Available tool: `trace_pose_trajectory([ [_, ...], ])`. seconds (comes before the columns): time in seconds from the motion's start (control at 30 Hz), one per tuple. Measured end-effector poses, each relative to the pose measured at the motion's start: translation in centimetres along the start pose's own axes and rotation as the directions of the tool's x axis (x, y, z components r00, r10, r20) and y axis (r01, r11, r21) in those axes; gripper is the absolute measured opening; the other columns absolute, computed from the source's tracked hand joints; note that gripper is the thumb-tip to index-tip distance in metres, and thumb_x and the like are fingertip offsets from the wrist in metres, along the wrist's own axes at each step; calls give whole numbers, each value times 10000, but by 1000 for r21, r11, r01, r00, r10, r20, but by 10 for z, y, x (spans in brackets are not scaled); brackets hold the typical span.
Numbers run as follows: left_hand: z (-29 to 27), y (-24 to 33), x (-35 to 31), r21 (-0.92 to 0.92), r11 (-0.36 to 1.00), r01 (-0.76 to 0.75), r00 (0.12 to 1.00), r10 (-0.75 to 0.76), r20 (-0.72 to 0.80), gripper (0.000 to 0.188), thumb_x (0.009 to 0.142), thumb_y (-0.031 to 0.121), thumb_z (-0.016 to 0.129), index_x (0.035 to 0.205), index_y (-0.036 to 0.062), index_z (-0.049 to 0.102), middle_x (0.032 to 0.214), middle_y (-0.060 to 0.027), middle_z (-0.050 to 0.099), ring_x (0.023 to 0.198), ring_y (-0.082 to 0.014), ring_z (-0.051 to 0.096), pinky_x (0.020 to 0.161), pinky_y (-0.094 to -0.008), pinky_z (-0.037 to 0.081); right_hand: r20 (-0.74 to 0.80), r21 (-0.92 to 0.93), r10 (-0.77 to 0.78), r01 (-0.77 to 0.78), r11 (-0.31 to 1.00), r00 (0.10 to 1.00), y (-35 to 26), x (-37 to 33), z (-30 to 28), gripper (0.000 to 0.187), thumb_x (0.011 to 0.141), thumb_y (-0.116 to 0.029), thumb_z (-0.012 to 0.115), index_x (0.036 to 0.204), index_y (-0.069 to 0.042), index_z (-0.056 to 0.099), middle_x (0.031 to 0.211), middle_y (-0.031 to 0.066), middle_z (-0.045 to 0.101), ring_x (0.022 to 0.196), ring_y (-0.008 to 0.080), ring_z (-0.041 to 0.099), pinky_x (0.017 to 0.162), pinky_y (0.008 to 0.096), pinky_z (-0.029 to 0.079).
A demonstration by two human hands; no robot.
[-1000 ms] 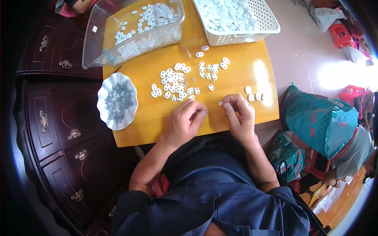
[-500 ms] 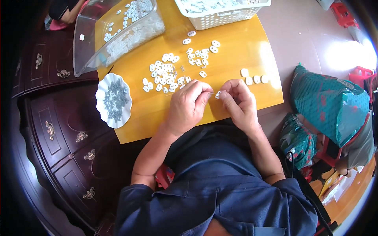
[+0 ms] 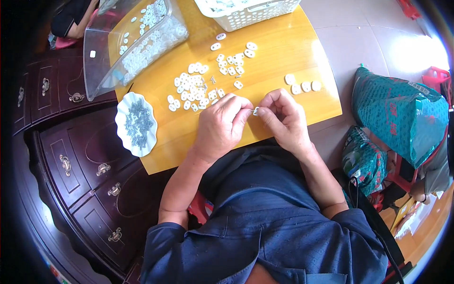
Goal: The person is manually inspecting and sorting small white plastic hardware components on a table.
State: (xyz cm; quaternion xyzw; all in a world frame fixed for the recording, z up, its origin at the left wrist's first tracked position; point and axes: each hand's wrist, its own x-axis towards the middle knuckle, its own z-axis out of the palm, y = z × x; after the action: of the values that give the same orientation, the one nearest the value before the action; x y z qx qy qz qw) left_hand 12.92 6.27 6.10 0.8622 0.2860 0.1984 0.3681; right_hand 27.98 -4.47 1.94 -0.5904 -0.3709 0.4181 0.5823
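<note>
My left hand (image 3: 222, 120) is closed in a pinch over the near part of the table, its fingertips meeting those of the other hand. It seems to hold a small metal screw, now mostly hidden by the fingers. Between thumb and forefinger my right hand (image 3: 286, 120) grips a small white plastic piece with holes (image 3: 256, 111). Beyond the left hand lies a loose cluster of white oval two-hole pieces (image 3: 191, 85), with a few loose screws (image 3: 213, 79) beside it. A second group of smaller white two-hole pieces (image 3: 231, 60) lies farther off.
A white scalloped dish (image 3: 121, 120) of grey screws stands at the left. At the back are a clear plastic bin (image 3: 101, 71) and a white perforated basket (image 3: 265, 16), both with white parts. Several white ovals (image 3: 306, 87) lie at right, near teal bags (image 3: 397, 118).
The two hands' fingertips have come closer together, and the screw tip seen between them earlier is now hidden at the white piece. The whole view has shifted slightly.
</note>
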Motion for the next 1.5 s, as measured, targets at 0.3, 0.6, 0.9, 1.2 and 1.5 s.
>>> trace_pose_trajectory([
  [0.3,1,7,1,124,992,-37,999,37,4,61,888,81,688,876,68,629,802,-107,644,716,-333,657,614,-422,525,-30,41,20,-19,999,999,-3,-1,3,110,922,9,676,940,-23,573,749,-15,598,662,15,532,587,196,443],
  [0.6,2,11,3,108,994,0,1000,-2,23,43,884,33,679,886,35,636,808,-135,662,721,-340,660,626,-410,521,-55,62,5,-2,998,998,-1,-1,4,122,916,16,680,925,-24,565,756,-17,605,658,9,518,581,192,433],
  [0.9,3,12,-1,82,997,9,999,-5,-43,58,859,3,686,895,28,649,813,-135,664,732,-337,662,630,-406,521,-71,65,10,-6,998,997,6,-2,6,123,914,-14,692,909,-43,572,716,-52,559,622,0,452,552,187,380],
  [1.2,-13,9,-6,-27,994,107,990,-109,-85,155,862,23,711,1015,23,684,849,-94,681,671,-200,677,598,-314,537,-40,232,106,-94,968,994,-8,-4,4,96,963,18,617,1006,-34,548,836,-30,577,700,25,523,636,179,430],
  [1.5,-73,-60,-47,299,911,284,909,-157,-386,161,848,7,708,1007,36,698,840,-96,680,705,-262,677,613,-347,529,-30,403,89,-69,913,996,-5,-2,-4,56,1043,-66,547,1090,-61,577,973,5,578,761,74,528,699,210,464],
])
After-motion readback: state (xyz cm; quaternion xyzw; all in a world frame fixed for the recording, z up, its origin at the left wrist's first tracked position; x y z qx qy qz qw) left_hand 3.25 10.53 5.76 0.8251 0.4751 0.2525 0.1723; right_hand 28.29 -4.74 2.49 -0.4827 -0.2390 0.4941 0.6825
